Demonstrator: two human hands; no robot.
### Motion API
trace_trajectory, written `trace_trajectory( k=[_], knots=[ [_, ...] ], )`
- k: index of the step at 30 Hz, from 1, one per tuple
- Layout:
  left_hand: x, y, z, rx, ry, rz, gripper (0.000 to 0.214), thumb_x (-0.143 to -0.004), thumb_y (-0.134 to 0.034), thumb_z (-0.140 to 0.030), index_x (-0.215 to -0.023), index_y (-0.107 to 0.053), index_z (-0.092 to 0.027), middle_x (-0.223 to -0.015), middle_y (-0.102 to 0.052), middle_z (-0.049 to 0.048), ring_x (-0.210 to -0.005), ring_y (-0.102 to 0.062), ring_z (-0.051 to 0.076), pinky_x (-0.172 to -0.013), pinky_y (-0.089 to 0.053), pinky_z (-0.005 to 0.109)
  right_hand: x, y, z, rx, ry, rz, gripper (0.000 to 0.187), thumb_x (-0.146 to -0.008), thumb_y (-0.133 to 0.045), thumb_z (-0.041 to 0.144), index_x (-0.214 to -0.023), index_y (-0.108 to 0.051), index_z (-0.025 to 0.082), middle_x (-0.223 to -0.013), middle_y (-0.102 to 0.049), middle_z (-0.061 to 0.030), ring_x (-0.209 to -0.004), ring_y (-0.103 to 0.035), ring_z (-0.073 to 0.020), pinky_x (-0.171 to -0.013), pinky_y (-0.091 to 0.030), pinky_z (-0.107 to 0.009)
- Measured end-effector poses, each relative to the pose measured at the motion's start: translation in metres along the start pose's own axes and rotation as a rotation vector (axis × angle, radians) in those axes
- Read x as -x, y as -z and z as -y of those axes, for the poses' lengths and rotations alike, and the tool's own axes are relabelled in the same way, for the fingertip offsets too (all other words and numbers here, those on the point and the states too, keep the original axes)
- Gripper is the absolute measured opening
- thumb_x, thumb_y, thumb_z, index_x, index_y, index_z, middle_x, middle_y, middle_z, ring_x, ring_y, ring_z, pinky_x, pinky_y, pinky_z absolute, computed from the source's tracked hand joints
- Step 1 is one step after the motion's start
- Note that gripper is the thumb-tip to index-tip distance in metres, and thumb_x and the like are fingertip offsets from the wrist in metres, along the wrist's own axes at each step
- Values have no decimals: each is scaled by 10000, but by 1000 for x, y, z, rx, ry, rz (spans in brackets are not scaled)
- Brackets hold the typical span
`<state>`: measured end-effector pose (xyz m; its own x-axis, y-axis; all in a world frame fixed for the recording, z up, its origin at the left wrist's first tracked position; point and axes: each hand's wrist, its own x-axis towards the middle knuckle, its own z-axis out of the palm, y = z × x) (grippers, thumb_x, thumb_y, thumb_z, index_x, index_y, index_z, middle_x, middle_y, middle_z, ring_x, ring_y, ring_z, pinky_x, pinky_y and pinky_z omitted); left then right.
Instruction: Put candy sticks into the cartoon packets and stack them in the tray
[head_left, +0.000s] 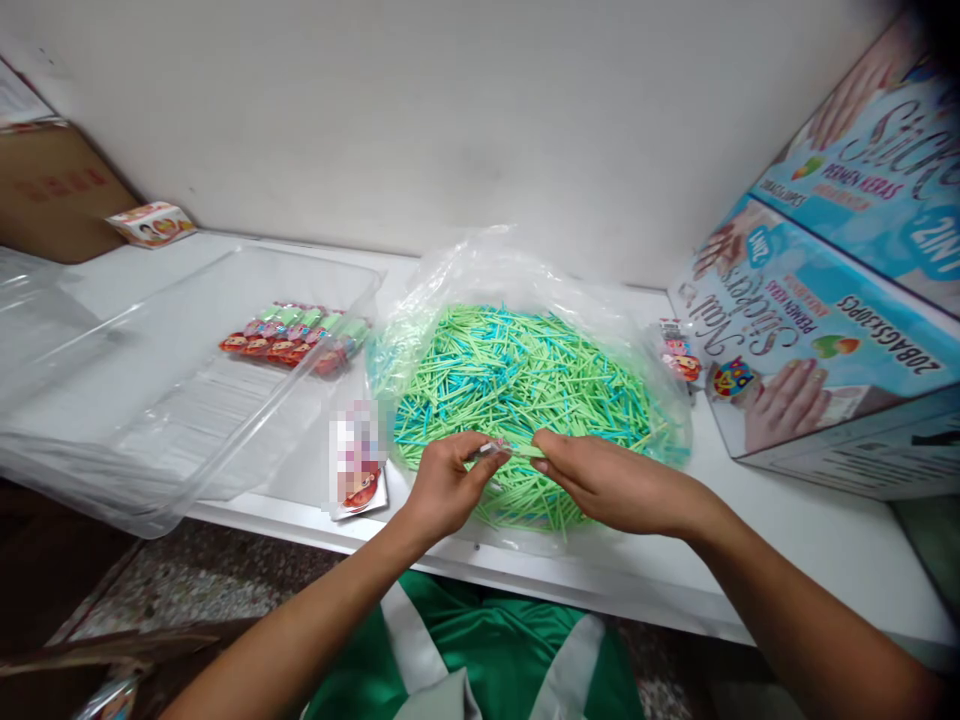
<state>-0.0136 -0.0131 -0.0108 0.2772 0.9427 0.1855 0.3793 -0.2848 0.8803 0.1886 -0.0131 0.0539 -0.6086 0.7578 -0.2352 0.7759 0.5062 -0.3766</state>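
My left hand [444, 482] pinches a small clear and whitish wrapped piece [496, 447] whose kind is too small to make out. Fingers closed, my right hand [607, 482] grips a thin green stick [529, 451], its tip meeting the wrapped piece. Both hands are over the near part of a heap of thin green and light-blue sticks [525, 370]. This heap lies in an open clear plastic bag [480, 265]. Just left of my left hand, a printed card [361, 495] with a red-haired figure lies on the white table.
A clear plastic tray [161, 505] at left holds a row of colourful small packets [289, 338]. Blue printed cartons [840, 330] stand at right, with another small packet [679, 350] beside them. Behind the table [795, 540] rises a white wall [420, 120]. A brown carton [56, 190] stands far left.
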Motion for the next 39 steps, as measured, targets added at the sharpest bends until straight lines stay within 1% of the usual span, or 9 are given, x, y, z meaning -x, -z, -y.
trace_trajectory(
  k=[7,11,14,17,20,24,27,31,39],
  knots=[
    [3,5,0,-382,-256,91,241,-883,-457,-238,-1036,-634,-178,-918,-692,88,-857,-620,201,-763,-441,322,-2,-4,1,106,-38,50,240,-899,-376,201,-1081,-528,168,-809,-666,-90,-675,-594,-202,-581,-346,-273],
    [3,4,-12,-535,-292,245,223,-899,-403,-224,-1015,-585,-167,-858,-684,77,-834,-622,209,-935,-363,438,-6,-13,5,172,-23,31,639,-775,-378,44,-1407,-326,121,-975,-689,-151,-813,-639,-269,-651,-403,-323],
    [4,4,-21,-543,-217,390,214,-906,-379,-268,-979,-545,-154,-805,-665,89,-783,-618,232,-847,-406,429,-10,-6,7,115,1,47,655,-790,-405,85,-1434,-299,139,-1008,-686,-153,-852,-640,-281,-674,-426,-339],
    [8,1,-23,-290,-55,467,222,-913,-363,-336,-940,-510,-173,-745,-640,67,-705,-609,215,-690,-437,340,-13,11,2,-9,84,87,518,-849,-473,226,-1364,-420,195,-1089,-662,-130,-941,-621,-267,-742,-434,-327],
    [11,-5,-18,245,175,492,261,-912,-360,-415,-866,-467,-181,-712,-606,31,-623,-592,155,-621,-442,273,-16,21,-8,-150,151,93,440,-876,-493,363,-1291,-493,215,-1169,-623,-96,-1006,-591,-231,-809,-426,-307],
    [13,-16,-11,689,417,503,363,-806,-531,-516,-844,-476,-159,-680,-588,14,-526,-560,114,-558,-428,241,-23,2,-8,-327,100,-107,367,-954,-318,407,-1012,-603,183,-910,-645,-48,-819,-586,-159,-736,-432,-278],
    [14,-24,-10,819,496,466,389,-733,-638,-497,-830,-515,-141,-740,-625,37,-591,-584,116,-598,-422,234,-29,-18,0,-405,22,-285,373,-961,-302,408,-858,-581,184,-775,-604,-18,-706,-553,-135,-673,-423,-271],
    [18,-27,-11,879,537,320,367,-748,-641,-465,-863,-540,-132,-702,-628,30,-582,-580,117,-611,-420,244,-27,-28,5,-752,-144,-442,390,-936,-335,475,-1052,-576,190,-914,-633,-47,-782,-595,-145,-684,-468,-284],
    [20,-24,-8,874,465,231,298,-814,-581,-431,-845,-536,-138,-691,-621,22,-550,-553,98,-563,-366,222,-11,-41,-2,-1078,-253,-456,251,-779,-621,393,-859,-648,157,-665,-635,-1,-598,-600,-131,-550,-459,-257]
  ],
)
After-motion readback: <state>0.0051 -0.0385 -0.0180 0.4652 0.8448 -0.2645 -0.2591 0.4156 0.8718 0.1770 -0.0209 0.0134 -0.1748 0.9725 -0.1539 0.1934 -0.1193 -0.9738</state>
